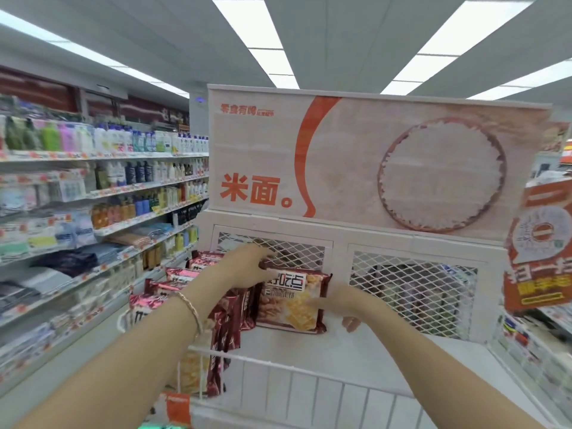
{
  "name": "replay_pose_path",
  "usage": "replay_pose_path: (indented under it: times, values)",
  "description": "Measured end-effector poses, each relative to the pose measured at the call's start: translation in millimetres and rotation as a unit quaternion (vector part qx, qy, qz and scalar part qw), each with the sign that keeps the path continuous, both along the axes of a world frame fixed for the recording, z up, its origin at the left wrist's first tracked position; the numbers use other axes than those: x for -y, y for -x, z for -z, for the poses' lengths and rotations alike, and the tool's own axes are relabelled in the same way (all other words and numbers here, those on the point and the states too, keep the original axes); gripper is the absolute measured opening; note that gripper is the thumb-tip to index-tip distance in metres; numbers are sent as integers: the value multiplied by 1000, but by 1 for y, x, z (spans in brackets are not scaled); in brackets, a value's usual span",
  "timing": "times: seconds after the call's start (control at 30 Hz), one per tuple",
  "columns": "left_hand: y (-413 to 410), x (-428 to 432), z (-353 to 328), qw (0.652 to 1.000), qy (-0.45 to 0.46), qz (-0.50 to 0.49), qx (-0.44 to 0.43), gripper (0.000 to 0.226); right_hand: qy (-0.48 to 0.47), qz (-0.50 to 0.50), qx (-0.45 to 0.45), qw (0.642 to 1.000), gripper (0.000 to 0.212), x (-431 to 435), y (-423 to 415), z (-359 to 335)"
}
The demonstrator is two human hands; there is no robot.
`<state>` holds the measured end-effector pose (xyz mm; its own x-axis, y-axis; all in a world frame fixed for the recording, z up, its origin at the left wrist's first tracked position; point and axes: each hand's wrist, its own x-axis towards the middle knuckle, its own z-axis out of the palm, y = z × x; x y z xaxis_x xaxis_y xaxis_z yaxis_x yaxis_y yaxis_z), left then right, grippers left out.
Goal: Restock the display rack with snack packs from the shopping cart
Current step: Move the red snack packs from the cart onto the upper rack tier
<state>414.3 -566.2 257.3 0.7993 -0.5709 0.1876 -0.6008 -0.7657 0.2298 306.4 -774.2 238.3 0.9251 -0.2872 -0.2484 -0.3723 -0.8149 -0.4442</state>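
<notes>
1. We see a dark red and cream snack pack [294, 300] standing upright at the back of the white display rack [340, 239]. It leans against the left mesh panel [297, 249], just beside the post that divides the two panels.
2. The left hand [247, 269] grips the pack's upper left corner. Its fingers [263, 253] are curled over the top edge, close to the mesh.
3. The right hand [337, 305] holds the pack's right side. Its fingers [312, 303] lie pressed together across the printed front, and the thumb [351, 323] curls round below the right edge.
4. A thin bracelet [193, 308] sits on the left wrist.
5. Just left of the held pack, more dark red packs [230, 320] stand on edge and touch it. A further row of red packs [173, 281] runs toward the rack's left end.
6. The rack's wire front rail [278, 374] crosses below both forearms. The shelf floor [387, 345] right of the pack is bare white.
7. Behind the right mesh panel [411, 292] we make out bagged goods, too blurred to name.
8. Above the mesh rises a headboard sign [371, 168] with orange characters and a picture of a round tray of rice.
9. An orange hanging placard [538, 258] is at the rack's right edge.
10. Store shelves of bottles [123, 168] line the aisle on the left.
</notes>
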Motion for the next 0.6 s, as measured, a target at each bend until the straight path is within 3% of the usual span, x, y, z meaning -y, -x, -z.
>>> replay_pose_path:
  times: [0.07,0.13,0.27,0.4,0.6]
  values:
    - [11,-25,-7,996,79,-26,-27,47,165,-4,49,985,27,-9,10,-16]
    - [27,-57,-12,990,116,-72,-17,38,248,11,123,961,13,-27,18,-25]
    - [62,-132,-12,977,155,-148,18,28,214,-38,250,944,20,-93,33,-39]
    - [112,-211,-6,961,165,-222,31,30,210,-112,331,913,47,-184,51,-44]
    - [199,-342,40,944,139,-297,-30,27,191,-231,374,878,37,-335,97,0]
